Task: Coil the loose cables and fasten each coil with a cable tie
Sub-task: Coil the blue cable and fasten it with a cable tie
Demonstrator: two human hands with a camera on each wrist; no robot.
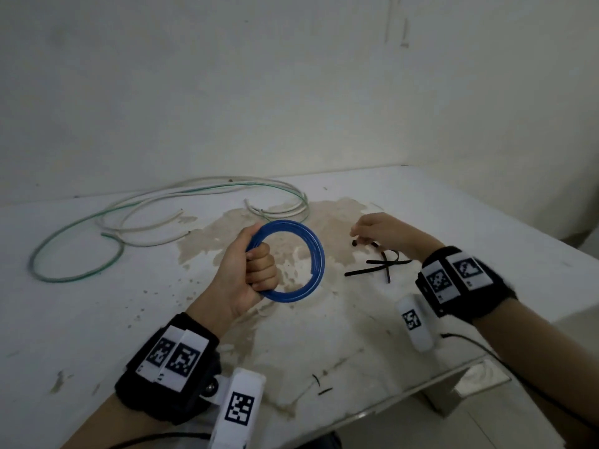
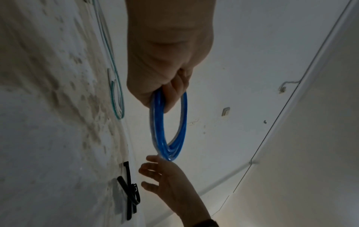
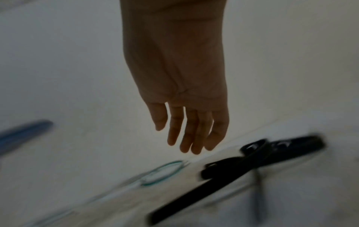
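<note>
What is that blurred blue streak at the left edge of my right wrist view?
Observer: A blue cable wound into a round coil, gripped in the left hand above the white table.
Operator: Any tie on it?
Observer: None shows in the head view; the black plastic cable ties lie crossed on the table.
Operator: More cables left?
Observer: Yes, loose green and white cables lie uncoiled at the table's far left.

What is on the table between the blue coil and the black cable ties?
Nothing: between the blue coil, gripped by the left hand, and the black cable ties the head view shows only stained table.
</note>
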